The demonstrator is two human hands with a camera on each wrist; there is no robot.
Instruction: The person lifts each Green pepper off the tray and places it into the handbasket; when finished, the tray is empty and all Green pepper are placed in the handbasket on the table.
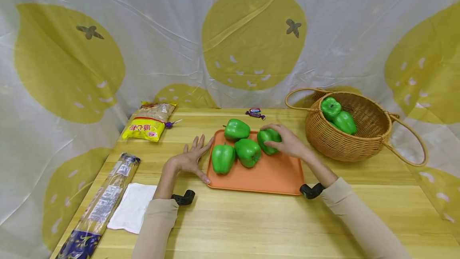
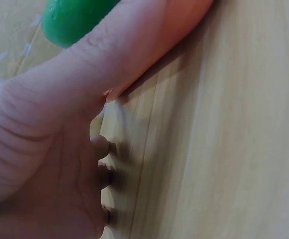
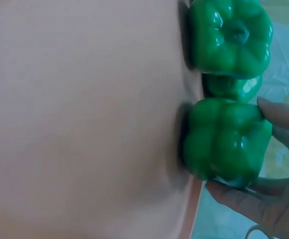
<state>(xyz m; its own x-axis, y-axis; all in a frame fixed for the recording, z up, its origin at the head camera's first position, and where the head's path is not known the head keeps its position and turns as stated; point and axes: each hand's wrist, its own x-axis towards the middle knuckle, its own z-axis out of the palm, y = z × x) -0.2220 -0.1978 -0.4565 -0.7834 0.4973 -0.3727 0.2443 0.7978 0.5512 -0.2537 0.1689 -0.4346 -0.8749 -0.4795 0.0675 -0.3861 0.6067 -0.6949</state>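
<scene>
An orange tray (image 1: 269,179) lies on the wooden table, with three green bell peppers (image 1: 248,153) grouped on its left half. At the tray's back right my right hand (image 1: 289,141) grips another bell pepper (image 1: 265,140) between thumb and fingers. The right wrist view shows that pepper (image 3: 224,142) close over the tray surface. My left hand (image 1: 188,160) rests at the tray's left edge, fingers spread and thumb along the rim. Its palm and thumb (image 2: 99,59) fill much of the left wrist view, with part of a green pepper behind.
A wicker basket (image 1: 341,147) with tall handles stands to the right, holding green peppers (image 1: 345,123). Back left lie a yellow food bag (image 1: 145,127) and a purple lollipop (image 1: 169,124). Wrapped candy (image 1: 255,113) sits behind the tray. A long noodle pack (image 1: 104,203) and white cloth (image 1: 133,207) lie left.
</scene>
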